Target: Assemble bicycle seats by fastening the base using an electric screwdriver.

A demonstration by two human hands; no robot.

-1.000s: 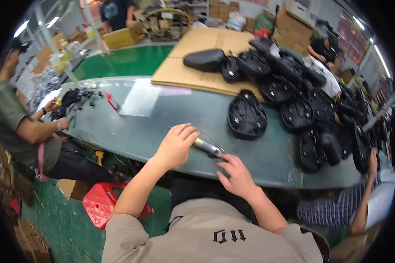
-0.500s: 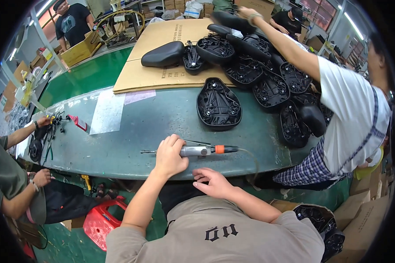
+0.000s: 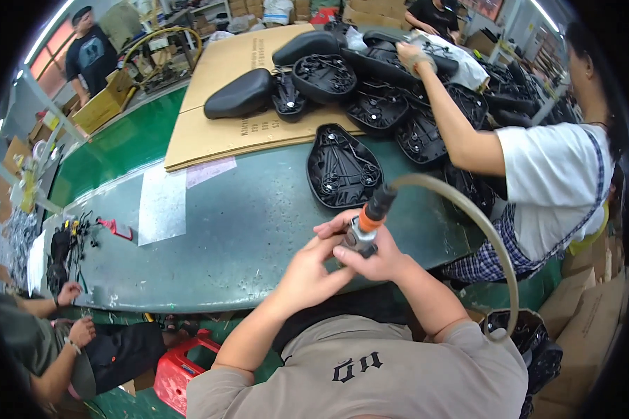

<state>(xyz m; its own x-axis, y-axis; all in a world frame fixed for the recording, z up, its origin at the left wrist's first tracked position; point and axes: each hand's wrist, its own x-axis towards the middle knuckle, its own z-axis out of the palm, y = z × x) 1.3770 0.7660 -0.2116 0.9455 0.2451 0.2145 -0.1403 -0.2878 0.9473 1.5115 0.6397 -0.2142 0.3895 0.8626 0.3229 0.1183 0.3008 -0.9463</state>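
Observation:
Both my hands hold an air-powered screwdriver (image 3: 367,221) upright above the near edge of the green table (image 3: 244,230). The tool has a grey body, an orange ring and a black top, and a pale hose (image 3: 482,237) curves off it to my right. My left hand (image 3: 313,265) grips its lower end. My right hand (image 3: 374,253) wraps the body from the right. Just beyond the tool a black saddle base (image 3: 344,167) lies underside up on the table.
A pile of black saddles (image 3: 370,77) covers cardboard sheets (image 3: 217,119) at the back. A person in a white shirt (image 3: 552,181) reaches into the pile from the right. Another person (image 3: 56,335) sits at the left end by small parts (image 3: 63,244). A red crate (image 3: 182,370) stands below.
The screwdriver lay flat on the table under my left hand; now both hands hold it raised and upright. My view has swung left and closer to the saddle base.

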